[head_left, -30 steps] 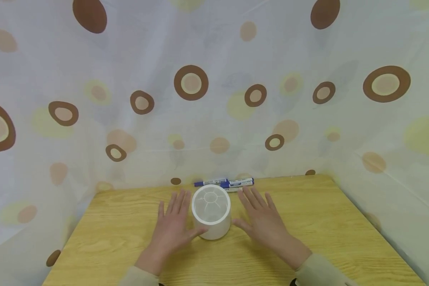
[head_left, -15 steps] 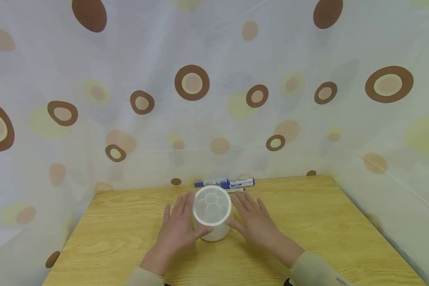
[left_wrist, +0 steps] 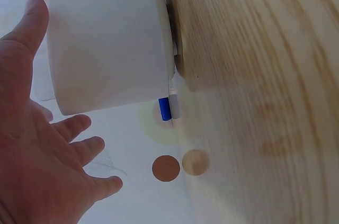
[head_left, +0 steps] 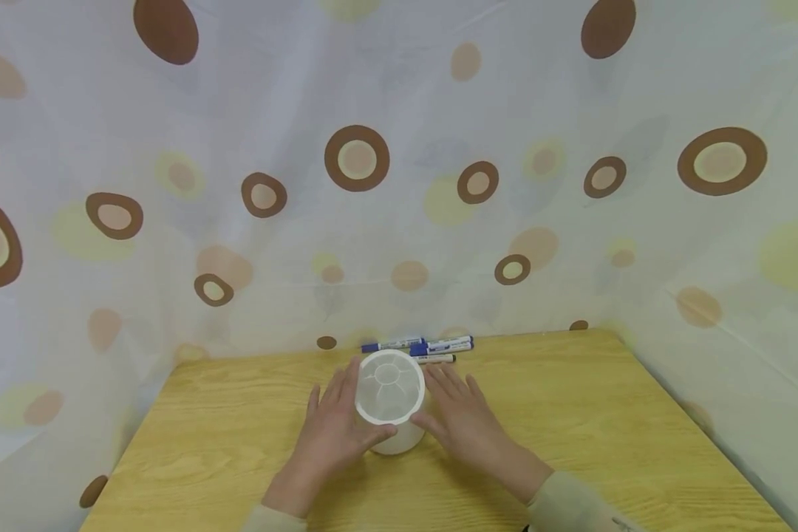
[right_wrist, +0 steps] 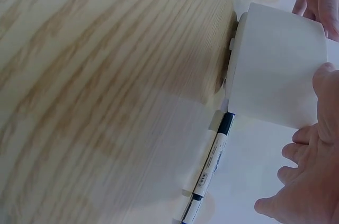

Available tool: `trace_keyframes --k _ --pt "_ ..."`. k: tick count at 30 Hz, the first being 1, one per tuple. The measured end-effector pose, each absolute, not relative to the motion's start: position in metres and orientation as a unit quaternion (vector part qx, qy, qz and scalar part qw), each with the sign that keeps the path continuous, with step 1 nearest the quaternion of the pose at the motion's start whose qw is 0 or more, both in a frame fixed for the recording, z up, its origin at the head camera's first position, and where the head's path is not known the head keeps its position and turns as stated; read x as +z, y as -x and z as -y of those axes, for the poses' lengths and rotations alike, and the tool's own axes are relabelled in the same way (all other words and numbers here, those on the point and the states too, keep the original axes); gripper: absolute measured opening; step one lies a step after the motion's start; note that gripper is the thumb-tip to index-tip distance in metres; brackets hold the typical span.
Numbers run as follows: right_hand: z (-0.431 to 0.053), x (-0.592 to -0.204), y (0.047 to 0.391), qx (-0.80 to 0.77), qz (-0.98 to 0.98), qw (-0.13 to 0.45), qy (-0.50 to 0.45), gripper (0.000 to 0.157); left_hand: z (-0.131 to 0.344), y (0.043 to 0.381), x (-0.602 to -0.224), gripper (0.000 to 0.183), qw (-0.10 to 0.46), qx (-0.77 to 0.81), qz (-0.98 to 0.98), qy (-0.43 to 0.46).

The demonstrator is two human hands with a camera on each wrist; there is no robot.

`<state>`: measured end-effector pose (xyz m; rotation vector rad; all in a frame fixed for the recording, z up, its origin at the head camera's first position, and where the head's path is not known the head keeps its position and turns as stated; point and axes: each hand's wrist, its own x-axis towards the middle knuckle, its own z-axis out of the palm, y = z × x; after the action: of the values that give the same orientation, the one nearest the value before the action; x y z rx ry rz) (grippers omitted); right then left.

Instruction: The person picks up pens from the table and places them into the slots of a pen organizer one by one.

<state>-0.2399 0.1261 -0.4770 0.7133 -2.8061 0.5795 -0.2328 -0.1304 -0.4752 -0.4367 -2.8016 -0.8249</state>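
Left hand (head_left: 332,432) and right hand (head_left: 468,425), fingers extended and unclamped, are flanking the white cylinder (head_left: 389,391) standing on the wooden table (head_left: 605,428) before the markers (head_left: 447,346), apparently setting up a two-handed hold, next move calling for even inward pressure.

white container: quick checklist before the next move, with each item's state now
1. White container upright: ok.
2. Left hand and right hand on opposite sides of it: ok.
3. Fingers wrapped round it: not ok, several on each hand stand off it in the wrist views.
4. Thumbs pressing on it: cannot tell.
5. Hands off the markers: ok, the wrist views show a gap.
6. Container apart from the markers: cannot tell, it overlaps them in the head view.
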Motion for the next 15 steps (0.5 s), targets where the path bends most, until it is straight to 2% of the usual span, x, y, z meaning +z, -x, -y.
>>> trace_keyframes --k 8,15 --pt "-0.120 -0.485 0.242 0.212 0.935 0.118 -0.258 0.080 0.135 0.236 -0.480 0.131 0.086 -0.301 0.939 0.140" --pt "-0.111 -0.485 0.246 0.215 0.935 0.107 -0.261 0.078 0.141 0.236 -0.481 0.134 0.080 -0.335 0.930 0.129"
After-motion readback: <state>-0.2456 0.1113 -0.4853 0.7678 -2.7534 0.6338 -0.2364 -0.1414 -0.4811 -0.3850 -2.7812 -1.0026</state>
